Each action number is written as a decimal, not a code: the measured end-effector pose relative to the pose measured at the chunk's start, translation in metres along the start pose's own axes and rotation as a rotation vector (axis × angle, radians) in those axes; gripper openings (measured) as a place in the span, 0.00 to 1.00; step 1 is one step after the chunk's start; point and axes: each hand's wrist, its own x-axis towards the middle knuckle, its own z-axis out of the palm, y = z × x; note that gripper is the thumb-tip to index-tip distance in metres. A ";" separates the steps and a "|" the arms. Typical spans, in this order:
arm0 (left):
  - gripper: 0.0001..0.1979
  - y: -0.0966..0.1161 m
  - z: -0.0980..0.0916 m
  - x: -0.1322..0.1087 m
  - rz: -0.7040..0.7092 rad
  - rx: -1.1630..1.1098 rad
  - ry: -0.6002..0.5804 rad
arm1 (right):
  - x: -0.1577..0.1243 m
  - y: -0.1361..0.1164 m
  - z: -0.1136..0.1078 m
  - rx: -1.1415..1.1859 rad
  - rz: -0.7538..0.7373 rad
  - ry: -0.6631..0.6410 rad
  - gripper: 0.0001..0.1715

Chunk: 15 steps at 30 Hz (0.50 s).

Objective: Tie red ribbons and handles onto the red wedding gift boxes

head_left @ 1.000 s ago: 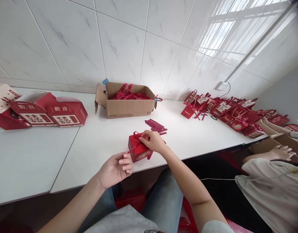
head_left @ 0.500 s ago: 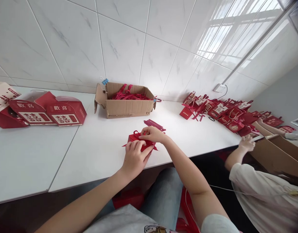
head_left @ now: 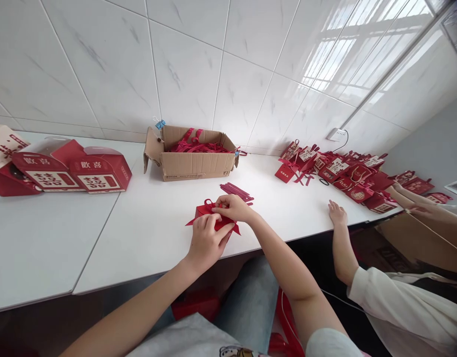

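A small red gift box (head_left: 201,211) stands near the table's front edge, with pointed ribbon ends sticking out at its left and right. My left hand (head_left: 208,239) is closed over its front and top, fingers bent and thumb along the near side. My right hand (head_left: 233,206) pinches at the red ribbon (head_left: 209,203) on top, where a small loop shows. Both hands' fingertips meet close together, and what lies between them is partly hidden. Just behind the box are several dark red ribbon strips (head_left: 236,191) lying flat.
An open cardboard box (head_left: 199,166) full of red ribbons stands by the tiled wall. Red and white boxes (head_left: 98,171) sit at the left. Many finished-looking red boxes (head_left: 347,173) crowd the right. A co-worker's hand (head_left: 338,213) rests on the table edge; another cardboard carton is beside it.
My hands stay on the red box with only slight finger movement. At the right, the co-worker's hand has moved left onto the table edge, and another hand has come over the carton.
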 end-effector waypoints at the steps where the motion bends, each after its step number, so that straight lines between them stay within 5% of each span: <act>1: 0.10 0.001 0.002 0.001 -0.018 0.019 0.008 | 0.000 0.000 0.000 0.000 0.007 -0.004 0.12; 7: 0.06 -0.001 0.009 -0.001 -0.115 -0.093 0.085 | -0.001 0.003 0.005 -0.061 -0.019 0.081 0.11; 15: 0.02 -0.017 -0.011 -0.011 -0.173 -0.336 0.136 | -0.004 0.009 0.008 -0.093 -0.054 0.153 0.10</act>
